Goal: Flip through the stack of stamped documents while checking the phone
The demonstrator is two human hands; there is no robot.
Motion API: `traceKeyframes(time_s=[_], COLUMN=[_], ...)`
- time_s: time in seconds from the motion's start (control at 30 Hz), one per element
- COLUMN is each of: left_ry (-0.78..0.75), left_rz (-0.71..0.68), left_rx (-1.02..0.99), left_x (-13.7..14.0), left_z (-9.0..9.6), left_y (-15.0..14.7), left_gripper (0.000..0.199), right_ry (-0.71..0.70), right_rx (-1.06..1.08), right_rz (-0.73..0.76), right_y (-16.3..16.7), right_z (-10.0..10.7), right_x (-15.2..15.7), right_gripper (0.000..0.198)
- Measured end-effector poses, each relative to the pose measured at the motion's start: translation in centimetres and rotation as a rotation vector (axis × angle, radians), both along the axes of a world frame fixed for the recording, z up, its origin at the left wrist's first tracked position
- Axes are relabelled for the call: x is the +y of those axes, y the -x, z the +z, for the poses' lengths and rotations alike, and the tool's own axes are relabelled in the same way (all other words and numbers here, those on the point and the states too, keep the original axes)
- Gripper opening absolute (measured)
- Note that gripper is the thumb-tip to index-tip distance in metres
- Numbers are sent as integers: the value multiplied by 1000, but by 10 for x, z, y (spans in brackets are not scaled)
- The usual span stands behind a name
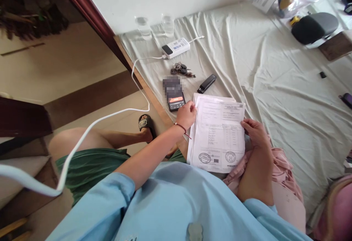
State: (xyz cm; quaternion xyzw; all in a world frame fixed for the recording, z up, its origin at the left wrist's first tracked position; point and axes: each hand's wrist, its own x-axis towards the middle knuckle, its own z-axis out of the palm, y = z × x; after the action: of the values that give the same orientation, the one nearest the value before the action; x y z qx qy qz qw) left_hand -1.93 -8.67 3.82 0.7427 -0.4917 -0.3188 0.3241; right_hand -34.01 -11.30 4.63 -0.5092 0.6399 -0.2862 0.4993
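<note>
A stack of printed papers (220, 131) with two round stamps near the bottom lies in front of me at the table's edge, its sheets slightly fanned on the left. My left hand (187, 116), a dark red cord on its wrist, is closed at the upper left edge of the stack. My right hand (255, 132) pinches the right edge between thumb and fingers. Just beyond the papers rests a black stapler (207, 83). Beside my left hand lies a phone (176, 103) with a lit, partly blurred screen.
A key bunch (181, 69) and a white power bank (176, 48) with a long white cable (110, 112) lie farther back. Two clear plastic cups (167, 26) stand by the wall. A black case (315, 27) sits far right. Pink cloth (283, 167) hangs near my right forearm.
</note>
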Motion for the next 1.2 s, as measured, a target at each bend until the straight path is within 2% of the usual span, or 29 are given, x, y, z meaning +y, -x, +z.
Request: traceKeyframes(time_s=[0.17, 0.27, 0.47, 0.67, 0.9, 1.2], left_ry=[-110, -126, -37, -9, -17, -20], left_rz=[136, 165, 88, 48, 47, 61], left_rx=[306, 388, 246, 164, 162, 200], left_x=[1, 1, 2, 6, 7, 6], left_z=[-10, -16, -29, -24, -19, -23], left_y=[6, 7, 3, 1, 1, 1], left_gripper=[11, 12, 23, 27, 27, 26], right_ry=[27, 46, 63, 88, 87, 63], right_rx=[-30, -36, -39, -29, -16, -51], right_rz=[-10, -30, -69, -95, -76, -72], right_y=[-15, -22, -28, -28, -27, -27], right_z=[-1, -2, -3, -8, -11, -8], right_x=[1, 2, 1, 0, -1, 0], right_gripper=[30, 30, 30, 30, 30, 28])
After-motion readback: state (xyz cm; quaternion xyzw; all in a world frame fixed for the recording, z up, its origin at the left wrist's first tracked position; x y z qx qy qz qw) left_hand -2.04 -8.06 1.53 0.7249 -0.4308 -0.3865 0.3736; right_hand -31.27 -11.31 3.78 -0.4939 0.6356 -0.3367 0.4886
